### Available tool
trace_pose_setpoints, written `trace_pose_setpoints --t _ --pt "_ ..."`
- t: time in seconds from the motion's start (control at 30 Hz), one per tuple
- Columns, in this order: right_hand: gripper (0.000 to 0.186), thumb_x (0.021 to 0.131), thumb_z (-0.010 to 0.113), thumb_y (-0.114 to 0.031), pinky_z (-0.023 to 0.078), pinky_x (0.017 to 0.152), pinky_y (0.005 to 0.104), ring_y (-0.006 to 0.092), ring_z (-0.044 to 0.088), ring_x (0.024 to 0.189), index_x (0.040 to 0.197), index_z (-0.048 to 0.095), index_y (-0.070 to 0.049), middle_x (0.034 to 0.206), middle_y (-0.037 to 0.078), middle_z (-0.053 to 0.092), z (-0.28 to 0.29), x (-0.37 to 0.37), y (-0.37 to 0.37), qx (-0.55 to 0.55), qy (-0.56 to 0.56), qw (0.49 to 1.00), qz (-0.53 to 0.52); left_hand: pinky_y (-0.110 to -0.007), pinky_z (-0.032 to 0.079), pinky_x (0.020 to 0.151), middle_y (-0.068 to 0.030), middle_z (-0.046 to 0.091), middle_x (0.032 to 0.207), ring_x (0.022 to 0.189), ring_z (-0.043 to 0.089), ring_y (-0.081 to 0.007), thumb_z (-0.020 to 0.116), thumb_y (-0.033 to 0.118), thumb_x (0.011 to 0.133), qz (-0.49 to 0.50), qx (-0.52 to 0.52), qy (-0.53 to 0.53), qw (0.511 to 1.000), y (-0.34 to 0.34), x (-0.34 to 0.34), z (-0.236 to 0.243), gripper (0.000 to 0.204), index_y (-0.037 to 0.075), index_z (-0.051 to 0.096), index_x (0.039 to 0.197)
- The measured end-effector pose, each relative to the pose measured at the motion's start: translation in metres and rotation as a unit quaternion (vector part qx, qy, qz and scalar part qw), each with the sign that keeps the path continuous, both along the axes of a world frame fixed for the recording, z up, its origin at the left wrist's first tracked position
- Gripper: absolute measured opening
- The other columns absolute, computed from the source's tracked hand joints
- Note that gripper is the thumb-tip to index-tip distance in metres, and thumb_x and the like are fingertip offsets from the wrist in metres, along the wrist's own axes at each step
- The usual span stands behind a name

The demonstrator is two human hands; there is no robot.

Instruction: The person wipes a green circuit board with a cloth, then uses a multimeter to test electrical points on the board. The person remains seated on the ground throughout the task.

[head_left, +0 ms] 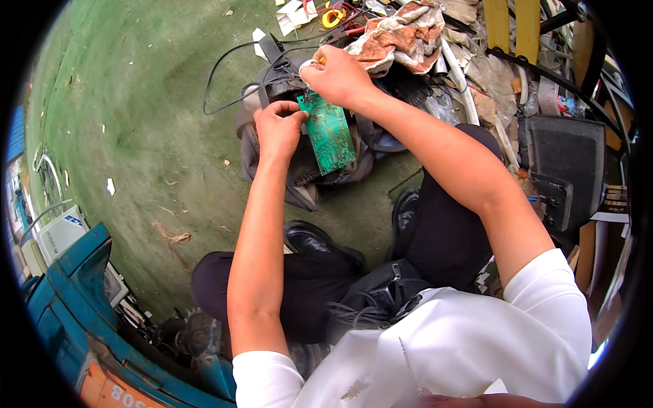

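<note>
Pinching a green circuit board (329,136), left hand (277,128) sits beside closed right hand (342,77) over grey bag (300,193).

1. A bright green circuit board (333,139), flecked all over with fine pale dots and lines, above the dull grey of a bag (301,194).
2. Mossy green ground covering (170,129), mottled with darker patches and pale specks.
3. A crumpled cloth (398,41) blotched in white and rusty orange, near a vivid yellow ring (332,18).
4. A white shirt (469,333) bearing a small golden-brown motif, over black trousers (452,217) and glossy black shoes (316,240).
5. Teal casing (71,299) beside an orange panel (115,387) with white markings; yellow slats (527,30) opposite.
</note>
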State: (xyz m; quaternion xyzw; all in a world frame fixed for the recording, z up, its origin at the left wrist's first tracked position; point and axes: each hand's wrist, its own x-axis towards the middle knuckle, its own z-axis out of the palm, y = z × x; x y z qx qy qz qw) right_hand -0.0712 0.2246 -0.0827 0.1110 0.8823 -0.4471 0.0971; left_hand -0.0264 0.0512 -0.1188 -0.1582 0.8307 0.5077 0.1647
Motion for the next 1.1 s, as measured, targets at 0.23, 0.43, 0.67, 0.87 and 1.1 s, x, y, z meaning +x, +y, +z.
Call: trace_pose_setpoints --t 0.23,0.43,0.67,0.87,1.1 --pt "0.046 0.08 0.063 -0.037 0.054 0.088 0.0443 0.0397 0.07 0.1 0.101 0.069 0.003 0.101 0.026 0.072 -0.003 -0.021 0.018 -0.034 0.005 0.999 -0.004 -0.027 0.05 0.069 -0.0039 0.072 0.081 0.073 0.062 -0.0116 0.082 0.005 0.073 -0.022 -0.033 0.054 0.998 -0.001 0.002 -0.012 0.018 -0.001 0.075 0.089" --pt "0.045 0.083 0.062 -0.039 0.053 0.087 0.0457 0.04 0.069 0.099 0.101 0.068 0.002 0.1 0.024 0.072 0.005 -0.017 0.016 -0.019 -0.024 0.999 0.028 -0.03 0.052 0.068 -0.0079 0.072 0.078 0.073 0.063 -0.0147 0.083 0.007 0.071 -0.025 -0.034 0.085 0.995 -0.001 0.004 -0.009 0.02 -0.004 0.074 0.085" --pt "0.041 0.083 0.062 -0.038 0.053 0.083 0.0484 0.0414 0.069 0.094 0.095 0.067 0.001 0.093 0.023 0.072 0.017 -0.014 0.017 0.0 -0.02 0.999 0.034 -0.038 0.047 0.1 -0.0188 0.052 0.116 0.108 0.056 -0.0331 0.086 0.019 0.071 -0.037 -0.098 0.019 0.994 0.008 0.011 0.025 0.032 0.008 0.075 0.099" --pt "0.04 0.082 0.062 -0.037 0.052 0.083 0.0483 0.041 0.069 0.095 0.097 0.066 0.0 0.094 0.022 0.071 0.017 -0.01 0.021 0.005 -0.032 0.999 0.032 -0.039 0.043 0.106 -0.0236 0.05 0.123 0.118 0.053 -0.0366 0.086 0.02 0.071 -0.046 -0.098 0.011 0.994 0.01 0.015 0.032 0.032 0.009 0.074 0.1" --pt "0.041 0.083 0.062 -0.037 0.052 0.084 0.0473 0.0402 0.069 0.094 0.099 0.066 0.0 0.094 0.022 0.072 0.018 -0.009 0.025 0.006 -0.033 0.998 0.044 -0.043 0.042 0.108 -0.0315 0.047 0.133 0.125 0.052 -0.0434 0.084 0.025 0.076 -0.071 -0.15 0.038 0.985 0.012 0.023 0.035 0.027 0.009 0.074 0.096"
